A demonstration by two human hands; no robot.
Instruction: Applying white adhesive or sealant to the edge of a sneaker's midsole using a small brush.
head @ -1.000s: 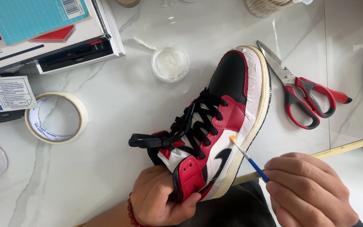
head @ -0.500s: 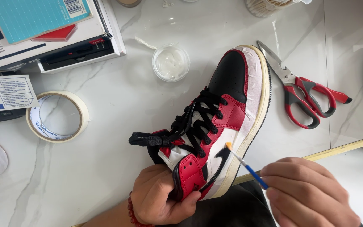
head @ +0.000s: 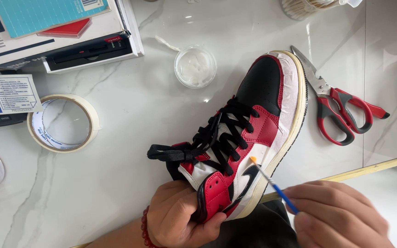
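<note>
A red, black and white high-top sneaker (head: 258, 119) with black laces lies on its side on the white marble table (head: 129, 115). Pale masking tape covers its sole edge. My left hand (head: 180, 220) grips the sneaker's heel and ankle collar. My right hand (head: 341, 220) holds a thin blue-handled paintbrush (head: 274, 186), whose orange tip touches the white side panel near the black curved mark.
A small clear dish of whitish paste (head: 195, 65) sits beyond the shoe. Red-handled scissors (head: 341, 105) lie to the right, and a roll of masking tape (head: 63, 123) to the left. Stacked boxes (head: 56, 32) fill the far left corner. A yellow edge strip (head: 373, 169) marks the table's front.
The brush tip has slid slightly down and left along the white side panel. My right hand has shifted a little lower. The sneaker and my left hand stay put.
</note>
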